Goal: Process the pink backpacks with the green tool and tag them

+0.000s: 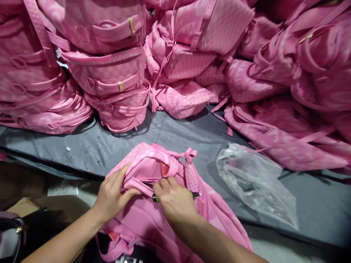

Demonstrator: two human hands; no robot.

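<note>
A pink backpack (pixel 153 219) lies against my front at the table edge, its top opening parted. My left hand (pixel 113 193) grips the rim at its left side, thumb on the inner edge and fingers outside. My right hand (pixel 175 199) is closed over the opening, around a black-and-green marker pen (pixel 155 198) whose whitish tip points right. A thin dark sliver shows just left of its fingers; I cannot tell what it is. Inside the opening sits an orange-red label (pixel 165 169). A pink loop (pixel 190 155) stands up at the backpack's top.
Stacked pink bags (pixel 109 69) line the back of the grey-covered table (pixel 90 149), with more piled bags (pixel 276 124) at the right. A clear plastic bag (pixel 257 182) lies right of the backpack. Cardboard (pixel 24 208) shows below the table at left.
</note>
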